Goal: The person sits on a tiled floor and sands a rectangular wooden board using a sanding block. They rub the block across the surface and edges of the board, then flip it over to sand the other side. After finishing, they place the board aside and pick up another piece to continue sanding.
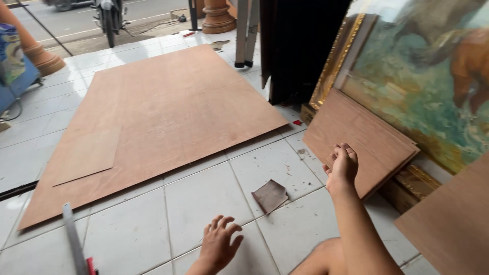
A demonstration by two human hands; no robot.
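- Plywood stack (364, 135) leans tilted against the gilt-framed painting (423, 86), lower edge propped on the frame's bottom rail — angled face keeps the boards within arm's reach of someone sitting on the floor.
- Right hand (342, 165) is stretched out to the stack's lower edge, fingers curled loosely, touching or just shy of the top board (contact not clear from this angle); nothing gripped.
- Left hand (219, 245) hovers low over the white floor tiles (204, 198), fingers spread wide, holding nothing — looks like a bracing pose for the lean to the right.
- Small dark sandpaper scrap (270, 195) lies flat on the tile between the two hands, apart from both.
- Large plywood sheet (163, 112) lies flat on the floor ahead, with a smaller cut panel (86, 155) resting on its near-left corner; flat lay gives full support across the tiles.
- Metal ruler (74, 239) lies on the floor at lower left, well apart from the left hand, with a red-tipped tool (90, 266) beside it (too cropped to identify).
- Another plywood piece (453, 224) sits at the far right edge, just beside the right arm.
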